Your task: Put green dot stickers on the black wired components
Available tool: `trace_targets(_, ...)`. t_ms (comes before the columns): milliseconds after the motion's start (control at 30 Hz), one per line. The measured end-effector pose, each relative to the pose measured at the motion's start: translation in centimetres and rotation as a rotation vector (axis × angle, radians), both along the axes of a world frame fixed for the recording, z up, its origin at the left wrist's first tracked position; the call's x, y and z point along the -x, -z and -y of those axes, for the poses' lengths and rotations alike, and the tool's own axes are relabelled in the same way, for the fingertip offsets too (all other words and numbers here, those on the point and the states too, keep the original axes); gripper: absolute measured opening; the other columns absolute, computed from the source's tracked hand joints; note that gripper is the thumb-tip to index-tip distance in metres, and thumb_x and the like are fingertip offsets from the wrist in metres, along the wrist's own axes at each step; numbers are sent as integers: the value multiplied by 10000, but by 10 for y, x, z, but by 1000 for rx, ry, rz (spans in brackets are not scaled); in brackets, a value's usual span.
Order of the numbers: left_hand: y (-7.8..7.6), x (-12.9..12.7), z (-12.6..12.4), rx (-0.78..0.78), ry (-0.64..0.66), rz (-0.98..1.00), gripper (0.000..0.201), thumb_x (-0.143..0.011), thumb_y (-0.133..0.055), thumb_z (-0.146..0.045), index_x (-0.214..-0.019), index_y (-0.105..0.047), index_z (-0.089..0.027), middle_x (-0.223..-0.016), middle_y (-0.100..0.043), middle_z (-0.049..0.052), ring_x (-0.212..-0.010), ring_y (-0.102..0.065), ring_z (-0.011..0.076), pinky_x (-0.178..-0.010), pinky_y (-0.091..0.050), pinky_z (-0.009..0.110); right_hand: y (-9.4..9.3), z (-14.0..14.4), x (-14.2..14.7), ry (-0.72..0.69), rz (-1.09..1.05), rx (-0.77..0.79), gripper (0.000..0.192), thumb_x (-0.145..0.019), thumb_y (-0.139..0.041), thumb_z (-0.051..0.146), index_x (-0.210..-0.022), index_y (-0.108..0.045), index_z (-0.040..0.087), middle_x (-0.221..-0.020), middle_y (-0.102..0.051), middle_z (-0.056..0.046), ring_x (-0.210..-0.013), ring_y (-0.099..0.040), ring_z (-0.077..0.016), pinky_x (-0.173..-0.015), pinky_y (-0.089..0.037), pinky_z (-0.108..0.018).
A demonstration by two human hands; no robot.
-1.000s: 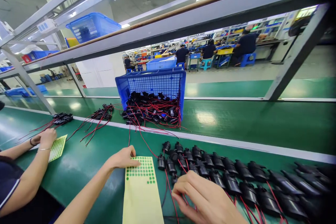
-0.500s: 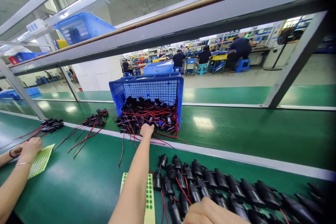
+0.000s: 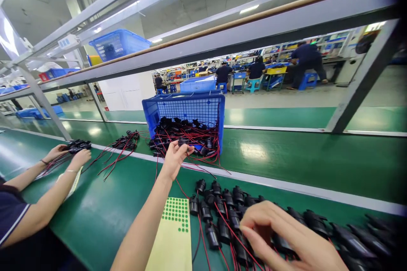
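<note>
My left hand is at the front of the blue crate, fingers and thumb closed on a small black cylindrical motor-like part with wires. Behind it lies a heap of similar parts with red and black leads. Over rows of the same black parts on the green bench hovers my right hand. Its thumb and forefinger pinch together; whatever is between them is hidden or too small to make out. A pale yellow sheet of green dot stickers lies beside my left forearm, partly covered by it.
The blue crate lies on its side, opening towards me. At left, a co-worker's hands handle a bundle of black parts. Another wired bundle rests between. A metal shelf beam crosses above, carrying a blue basket.
My left hand has drawn slightly up from the heap with a black part. My right hand has risen further into view, pinching. The co-worker's hands have moved forward to their bundle.
</note>
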State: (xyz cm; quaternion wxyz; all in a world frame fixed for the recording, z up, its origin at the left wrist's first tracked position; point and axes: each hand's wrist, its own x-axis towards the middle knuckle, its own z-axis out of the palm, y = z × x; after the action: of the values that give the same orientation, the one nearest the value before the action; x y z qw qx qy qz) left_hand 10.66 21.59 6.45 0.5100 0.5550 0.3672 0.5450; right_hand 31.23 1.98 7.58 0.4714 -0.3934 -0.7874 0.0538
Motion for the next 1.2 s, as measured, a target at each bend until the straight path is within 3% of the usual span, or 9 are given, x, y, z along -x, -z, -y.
trace_targets(67,-13,4,45,-44,78,14,412,-893,-742,-331,-1226,-552,-179,-976,-714,36,-962,-696,175,-952,-514,324,-3,2,0,21,-90,68,165,-974,-590,262,-813,-623,262,-682,-637,28,-553,-622,-119,-516,-532,-170)
trace_targets(167,-18,4,112,-58,191,-28,306,-874,-752,-356,-1021,-547,-184,-874,-674,19,-814,-652,153,-829,-498,287,-5,6,2,20,-236,236,240,-975,-602,395,-788,-637,249,-694,-628,15,-580,-611,-134,-526,-535,-183)
trace_targets(233,-12,2,150,-65,223,-103,258,-918,-683,-366,-995,-498,-205,-904,-603,5,-764,-568,129,-755,-464,269,-6,9,5,-11,-309,367,298,-968,-602,467,-780,-637,238,-699,-624,7,-588,-598,-138,-527,-530,-193)
trace_targets(367,5,5,195,-99,288,-219,283,-929,-608,-345,-1128,-450,-221,-999,-509,22,-890,-481,165,-846,-410,303,-6,15,13,-95,-344,504,320,-955,-616,489,-781,-641,222,-715,-621,2,-607,-593,-137,-551,-531,-200)
trace_targets(500,16,10,208,-71,360,-255,397,-890,-562,-410,-1210,-431,-213,-1030,-494,43,-938,-458,208,-887,-365,359,-4,21,18,-172,-327,489,259,-967,-609,413,-788,-649,230,-775,-635,-13,-688,-640,-160,-615,-560,-223)
trace_targets(700,11,9,213,-78,354,-287,307,-914,-506,-365,-1173,-451,-211,-1042,-496,51,-949,-476,216,-876,-364,359,-2,24,23,-206,-242,438,168,-953,-601,243,-793,-648,253,-818,-641,0,-738,-651,-153,-652,-563,-217)
trace_targets(1200,19,3,213,-101,338,-260,282,-928,-519,-414,-1118,-450,-217,-1023,-483,56,-917,-491,217,-849,-396,372,2,33,36,-88,-151,208,218,-938,-562,157,-741,-570,250,-733,-613,15,-631,-614,-140,-568,-515,-228)
